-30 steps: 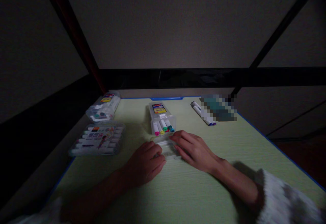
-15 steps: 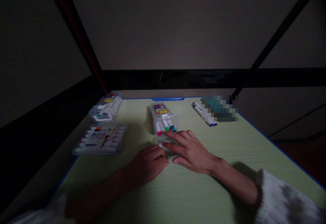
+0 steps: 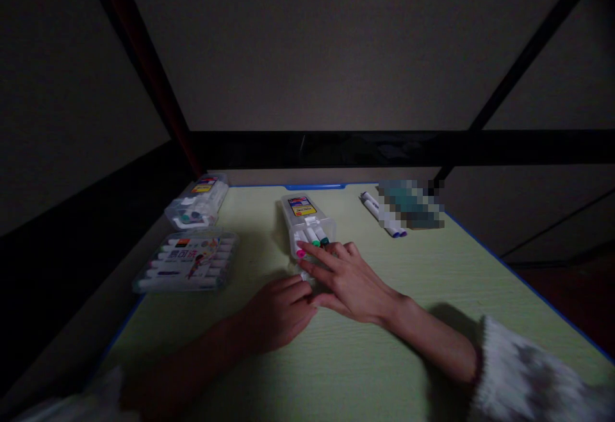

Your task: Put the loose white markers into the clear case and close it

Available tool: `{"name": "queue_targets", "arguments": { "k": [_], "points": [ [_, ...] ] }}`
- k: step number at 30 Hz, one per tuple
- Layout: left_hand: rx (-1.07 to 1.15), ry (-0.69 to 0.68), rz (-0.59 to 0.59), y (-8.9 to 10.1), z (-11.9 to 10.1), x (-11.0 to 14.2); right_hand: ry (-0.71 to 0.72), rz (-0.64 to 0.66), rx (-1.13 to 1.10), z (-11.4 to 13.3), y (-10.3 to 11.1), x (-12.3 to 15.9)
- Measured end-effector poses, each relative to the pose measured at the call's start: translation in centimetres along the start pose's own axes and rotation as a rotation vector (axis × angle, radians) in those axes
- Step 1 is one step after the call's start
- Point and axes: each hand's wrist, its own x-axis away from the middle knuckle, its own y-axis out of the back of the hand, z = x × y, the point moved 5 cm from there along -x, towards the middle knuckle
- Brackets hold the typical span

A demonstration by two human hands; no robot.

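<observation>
Lying open at twelve o'clock, the clear marker case (image 3: 298, 212) showed three pen ends (image 3: 314, 243): pink, green, dark teal. The right hand (image 3: 353, 284) spread wide, hiding its front; the left hand (image 3: 278, 313) curled, grip impossible to tell. Two more cases (image 3: 187, 262) sat around ten, two loose markers (image 3: 375, 207) at one, beside a pixelated item (image 3: 413, 204).

Dim light is leaving my left hand (image 3: 281, 313) darker than my right hand (image 3: 353, 281). Soft shadows are darkening the table (image 3: 384, 371), my right sleeve (image 3: 528, 371) is blurring, and coarse pixels are masking something greenish (image 3: 410, 204).
</observation>
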Motion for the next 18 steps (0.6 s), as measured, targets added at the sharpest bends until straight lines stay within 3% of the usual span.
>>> {"name": "queue_targets", "arguments": {
  "k": [18],
  "points": [
    [-0.026,0.003,-0.003,-0.21,0.14,0.05,0.000,-0.002,0.000,-0.09,0.02,0.03]
  ]
}}
